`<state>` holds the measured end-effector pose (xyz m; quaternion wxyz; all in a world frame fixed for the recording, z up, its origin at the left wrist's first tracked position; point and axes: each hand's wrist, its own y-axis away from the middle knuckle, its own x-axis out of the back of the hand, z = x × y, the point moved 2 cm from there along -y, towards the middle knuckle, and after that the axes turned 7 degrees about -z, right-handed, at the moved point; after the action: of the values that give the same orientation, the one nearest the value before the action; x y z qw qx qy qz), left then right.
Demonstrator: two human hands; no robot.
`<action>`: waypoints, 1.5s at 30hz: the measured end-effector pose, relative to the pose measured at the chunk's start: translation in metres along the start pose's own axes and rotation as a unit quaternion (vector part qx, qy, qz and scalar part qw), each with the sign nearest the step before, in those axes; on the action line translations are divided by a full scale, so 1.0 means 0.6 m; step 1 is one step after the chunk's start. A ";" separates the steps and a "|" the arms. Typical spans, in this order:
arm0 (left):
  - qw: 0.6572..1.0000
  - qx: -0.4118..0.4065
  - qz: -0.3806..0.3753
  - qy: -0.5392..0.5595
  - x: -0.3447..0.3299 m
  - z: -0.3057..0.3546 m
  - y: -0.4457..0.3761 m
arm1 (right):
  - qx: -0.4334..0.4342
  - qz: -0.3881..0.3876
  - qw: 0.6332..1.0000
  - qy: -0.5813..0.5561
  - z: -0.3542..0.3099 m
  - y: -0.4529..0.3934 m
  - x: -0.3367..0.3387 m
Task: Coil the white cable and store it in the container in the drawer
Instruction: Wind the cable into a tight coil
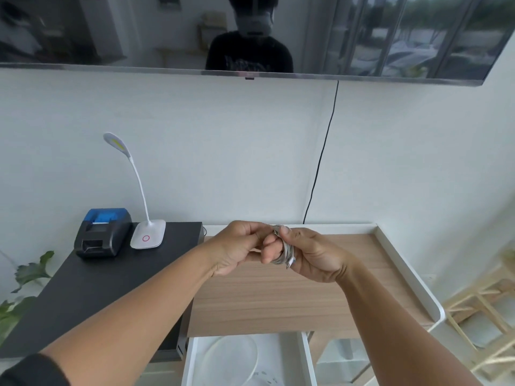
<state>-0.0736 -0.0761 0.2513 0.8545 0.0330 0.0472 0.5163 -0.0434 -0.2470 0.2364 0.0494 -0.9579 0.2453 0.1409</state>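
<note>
**Both hands on coiled white cable above desk**

Both hands meet in mid-air over the wooden desk top (278, 291). Right hand (315, 257) is closed around the white cable (284, 253), which is wound in several loops about its fingers; thumb presses on top of the bundle. One connector end sticks out at the near side of the coil. Left hand (237, 246) pinches the cable at the far top of the bundle, fingers curled, touching the right hand.

Drawer (248, 360) stands open at the near edge, below the hands. A clear, round-rimmed container (231, 358) sits inside it; contents cannot be made out.

Left of the wooden top, a black surface (92, 288) carries a small black-and-blue printer (103, 235) and, just to its right, a white gooseneck lamp (147, 232). A dark screen (250, 34) hangs on the far wall, with a black cord (320, 160) dropping from it. Green leaves (25, 277) show at far left.
</note>
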 end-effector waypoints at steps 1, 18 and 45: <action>1.000 -0.004 0.024 -0.002 0.000 0.002 -0.002 | 0.000 0.013 1.000 0.014 -0.003 0.001 0.002; 0.944 -0.074 0.215 -0.241 -0.020 -0.031 -0.028 | -0.023 0.242 0.940 0.240 0.026 -0.013 0.015; 0.934 -0.063 0.343 -0.076 -0.020 -0.079 -0.051 | -0.027 0.267 0.950 0.158 0.037 0.019 0.020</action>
<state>-0.0578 -0.1005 0.2013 0.6271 0.0323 -0.0647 0.7755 -0.0444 -0.2586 0.2114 -0.0553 -0.8686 0.4924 0.0019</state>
